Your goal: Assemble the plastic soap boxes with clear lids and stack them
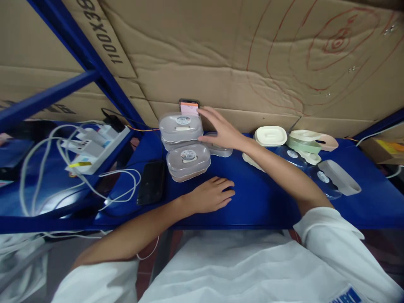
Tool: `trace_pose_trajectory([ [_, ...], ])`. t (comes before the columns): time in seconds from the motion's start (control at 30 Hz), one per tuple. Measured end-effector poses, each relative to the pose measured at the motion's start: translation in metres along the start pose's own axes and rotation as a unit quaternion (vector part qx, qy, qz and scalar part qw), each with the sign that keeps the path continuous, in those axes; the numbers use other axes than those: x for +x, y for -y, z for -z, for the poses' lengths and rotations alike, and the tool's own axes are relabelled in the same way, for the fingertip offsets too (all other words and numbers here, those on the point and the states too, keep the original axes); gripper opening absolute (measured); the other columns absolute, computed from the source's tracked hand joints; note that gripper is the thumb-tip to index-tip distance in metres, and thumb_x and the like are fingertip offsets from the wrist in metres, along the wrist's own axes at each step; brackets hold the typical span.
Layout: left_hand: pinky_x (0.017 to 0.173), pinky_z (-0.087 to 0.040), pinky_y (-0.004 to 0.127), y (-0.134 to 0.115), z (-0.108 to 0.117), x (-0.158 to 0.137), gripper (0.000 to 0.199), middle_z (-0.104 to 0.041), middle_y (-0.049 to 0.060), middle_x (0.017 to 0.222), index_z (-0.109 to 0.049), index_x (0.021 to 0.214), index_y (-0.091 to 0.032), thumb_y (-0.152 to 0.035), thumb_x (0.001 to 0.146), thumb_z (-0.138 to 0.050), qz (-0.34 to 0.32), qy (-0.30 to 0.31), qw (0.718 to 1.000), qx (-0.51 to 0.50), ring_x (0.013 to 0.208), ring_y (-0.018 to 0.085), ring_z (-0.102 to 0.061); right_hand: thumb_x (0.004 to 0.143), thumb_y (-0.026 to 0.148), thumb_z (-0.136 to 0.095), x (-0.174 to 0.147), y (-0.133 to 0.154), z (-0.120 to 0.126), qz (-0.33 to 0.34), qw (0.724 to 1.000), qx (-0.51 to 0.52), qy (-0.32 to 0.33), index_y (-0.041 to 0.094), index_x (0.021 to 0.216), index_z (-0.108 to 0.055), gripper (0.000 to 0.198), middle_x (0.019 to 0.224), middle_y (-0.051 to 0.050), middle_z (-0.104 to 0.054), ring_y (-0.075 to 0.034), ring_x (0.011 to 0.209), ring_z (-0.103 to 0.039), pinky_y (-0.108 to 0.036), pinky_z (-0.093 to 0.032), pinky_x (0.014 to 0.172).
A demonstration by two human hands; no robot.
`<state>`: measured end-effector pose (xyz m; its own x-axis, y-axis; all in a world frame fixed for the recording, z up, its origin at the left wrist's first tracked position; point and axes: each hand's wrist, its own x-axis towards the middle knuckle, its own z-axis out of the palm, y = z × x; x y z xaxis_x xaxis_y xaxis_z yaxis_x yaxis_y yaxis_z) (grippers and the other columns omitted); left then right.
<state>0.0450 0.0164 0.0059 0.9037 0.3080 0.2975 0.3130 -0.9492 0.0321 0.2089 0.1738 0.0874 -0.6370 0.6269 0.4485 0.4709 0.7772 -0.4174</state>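
Observation:
My left hand lies palm down on the blue table, fingers stretched out and nothing in it. Ahead of it sits a plastic box with a clear lid and round label. My right hand reaches over the table with thumb and fingers apart. Its fingertips are by a propped phone showing a bright screen, and its thumb is close to the right side of a stacked clear-lidded box; whether it touches either I cannot tell. Under this hand is another low clear-lidded box, partly hidden.
At right lie a cream lid, a green box, dark clear lids and a grey tray. A dark phone, white cables and a power strip lie left. Cardboard walls the back.

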Motion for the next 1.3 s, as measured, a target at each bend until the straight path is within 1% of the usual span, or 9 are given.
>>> trace_pose_trajectory([
  [0.13,0.093,-0.052,0.038,0.0,0.002,-0.001,0.02,-0.07,0.01,0.13,-0.073,0.121,-0.018,-0.027,0.106,-0.063,-0.019,0.014,1.0,0.009,0.111,0.024,-0.068,0.087,0.08,-0.072,0.042,-0.008,-0.026,0.001,0.998,0.031,0.051,0.022,0.167,-0.041,0.104,0.177,-0.01,-0.036,-0.032,0.162,-0.035,-0.055,-0.03,0.134],
  [0.27,0.092,-0.05,0.038,-0.002,0.004,-0.002,0.018,-0.071,0.01,0.127,-0.073,0.119,-0.018,-0.026,0.104,-0.065,-0.024,0.006,1.0,0.013,0.109,0.024,-0.068,0.088,0.091,-0.059,0.029,-0.005,-0.013,-0.017,1.0,0.019,0.014,0.03,0.167,-0.042,0.102,0.176,0.004,-0.039,-0.029,0.16,-0.035,-0.052,-0.028,0.136],
  [0.5,0.092,-0.048,0.037,-0.008,0.005,-0.003,0.011,-0.073,0.009,0.121,-0.073,0.109,-0.019,-0.025,0.104,-0.066,-0.051,-0.021,0.998,0.021,0.105,0.023,-0.068,0.096,0.074,-0.066,-0.121,0.022,0.043,-0.117,0.983,-0.085,-0.112,0.031,0.165,-0.046,0.084,0.168,-0.009,-0.051,-0.035,0.158,-0.044,-0.057,-0.036,0.132],
  [0.6,0.091,-0.048,0.037,-0.011,0.005,-0.003,0.012,-0.073,0.009,0.119,-0.073,0.109,-0.019,-0.025,0.105,-0.064,-0.06,-0.026,0.998,0.016,0.104,0.023,-0.067,0.097,0.065,-0.071,-0.19,0.041,0.04,-0.166,0.974,-0.123,-0.098,0.034,0.167,-0.043,0.082,0.166,-0.01,-0.053,-0.035,0.155,-0.049,-0.057,-0.04,0.13],
  [0.7,0.087,-0.048,0.036,-0.013,0.007,-0.002,0.013,-0.073,0.008,0.115,-0.073,0.109,-0.019,-0.024,0.105,-0.062,-0.061,-0.03,0.998,0.014,0.1,0.022,-0.067,0.099,0.06,-0.07,-0.223,0.057,0.022,-0.195,0.97,-0.138,-0.052,0.035,0.169,-0.038,0.081,0.17,-0.013,-0.047,-0.036,0.155,-0.05,-0.057,-0.047,0.126],
  [0.83,0.087,-0.05,0.037,-0.012,0.008,-0.001,0.012,-0.071,0.007,0.108,-0.073,0.109,-0.018,-0.023,0.104,-0.063,-0.036,-0.039,0.998,0.029,0.097,0.022,-0.067,0.099,0.059,-0.069,-0.214,0.054,0.007,-0.159,0.973,-0.168,0.027,0.035,0.171,-0.034,0.083,0.171,-0.016,-0.045,-0.04,0.156,-0.048,-0.063,-0.048,0.121],
  [0.97,0.091,-0.053,0.037,-0.008,0.003,-0.001,0.016,-0.072,0.009,0.114,-0.072,0.116,-0.018,-0.025,0.106,-0.062,0.01,-0.038,0.999,0.037,0.103,0.023,-0.07,0.104,0.06,-0.06,-0.195,0.023,0.032,-0.1,0.975,-0.176,0.09,0.032,0.171,-0.033,0.077,0.17,-0.017,-0.046,-0.038,0.155,-0.048,-0.063,-0.044,0.121],
  [1.1,0.101,-0.056,0.038,-0.009,-0.002,-0.002,0.029,-0.072,0.013,0.135,-0.068,0.133,-0.017,-0.027,0.107,-0.06,0.045,-0.031,0.998,0.041,0.117,0.026,-0.072,0.109,0.055,-0.053,-0.201,-0.008,0.061,-0.162,0.958,-0.234,0.018,0.023,0.158,-0.054,0.059,0.155,-0.019,-0.063,-0.039,0.145,-0.057,-0.062,-0.046,0.117],
  [1.3,0.104,-0.06,0.043,-0.011,-0.006,-0.002,0.043,-0.061,0.02,0.157,-0.06,0.15,-0.016,-0.028,0.109,-0.057,0.099,-0.018,0.994,0.035,0.121,0.029,-0.074,0.105,0.041,-0.063,-0.235,0.001,0.07,-0.204,0.944,-0.195,0.167,0.022,0.146,-0.064,0.045,0.15,-0.017,-0.066,-0.037,0.133,-0.067,-0.058,-0.054,0.109],
])
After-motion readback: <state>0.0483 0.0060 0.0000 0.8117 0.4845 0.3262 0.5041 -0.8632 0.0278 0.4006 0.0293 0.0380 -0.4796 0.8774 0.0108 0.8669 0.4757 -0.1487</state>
